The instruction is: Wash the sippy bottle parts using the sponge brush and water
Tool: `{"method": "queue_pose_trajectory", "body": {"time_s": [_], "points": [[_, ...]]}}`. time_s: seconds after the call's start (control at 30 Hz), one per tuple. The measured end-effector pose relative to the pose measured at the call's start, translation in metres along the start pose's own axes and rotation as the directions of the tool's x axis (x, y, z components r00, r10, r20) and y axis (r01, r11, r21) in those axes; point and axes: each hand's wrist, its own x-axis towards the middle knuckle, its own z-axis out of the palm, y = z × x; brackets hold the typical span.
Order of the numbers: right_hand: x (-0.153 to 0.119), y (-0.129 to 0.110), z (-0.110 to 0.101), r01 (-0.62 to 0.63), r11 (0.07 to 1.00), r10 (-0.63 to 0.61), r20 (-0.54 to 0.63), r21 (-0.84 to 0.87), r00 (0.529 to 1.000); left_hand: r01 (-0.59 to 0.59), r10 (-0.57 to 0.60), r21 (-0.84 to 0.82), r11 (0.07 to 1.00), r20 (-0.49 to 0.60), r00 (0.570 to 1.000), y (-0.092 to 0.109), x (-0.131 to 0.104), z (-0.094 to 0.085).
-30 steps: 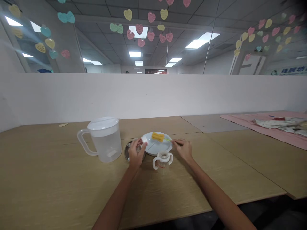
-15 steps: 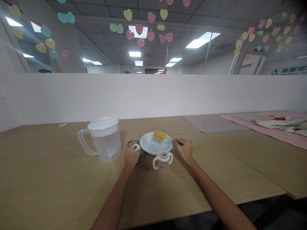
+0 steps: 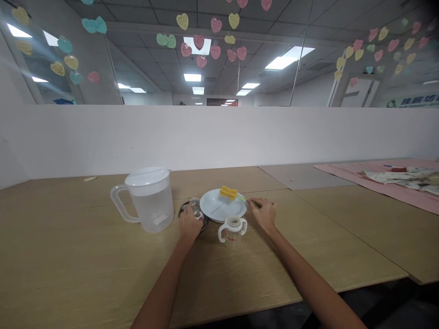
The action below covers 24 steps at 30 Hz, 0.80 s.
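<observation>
My right hand is closed around the thin green handle of a sponge brush. Its yellow sponge head is over a white plate. On the left, my left hand reaches into a small dark round dish, fingers closed at a white bottle ring; the hand partly hides the grip. A clear domed bottle cap is in the dish beside the fingers. Between my forearms stands a clear baby bottle with two white handles, its top uncovered.
A lidded translucent pitcher stands left of the dish. On the far right, a pink cloth bears patterned fabric. A white wall rises behind the wooden table, whose front edge is near me.
My left hand has lowered the white ring into the dark dish, turning so the ring lies flatter and the clear cap shows more. The sponge brush and right hand stay nearly still.
</observation>
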Motion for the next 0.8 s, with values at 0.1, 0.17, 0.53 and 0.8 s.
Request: {"method": "queue_pose_trajectory", "body": {"time_s": [0.1,0.17,0.53,0.8], "points": [[0.001,0.000,-0.002,-0.033,0.999,0.033,-0.030,0.010,0.999,-0.140,0.129,-0.041,0.989,-0.196,0.972,0.016,-0.005,-0.008],[0.002,0.000,-0.003,-0.048,0.999,0.049,-0.049,0.021,0.998,-0.309,0.279,-0.110,0.945,-0.225,0.934,0.030,-0.015,-0.013],[0.002,0.001,-0.006,-0.092,0.994,0.093,-0.034,0.055,0.995,-0.563,0.585,-0.210,0.799,0.057,0.809,0.067,-0.057,0.001],[0.004,0.003,-0.005,-0.112,0.991,0.116,-0.058,0.068,0.992,-0.594,0.580,-0.344,0.727,-0.155,0.800,0.071,-0.060,0.000]]}}
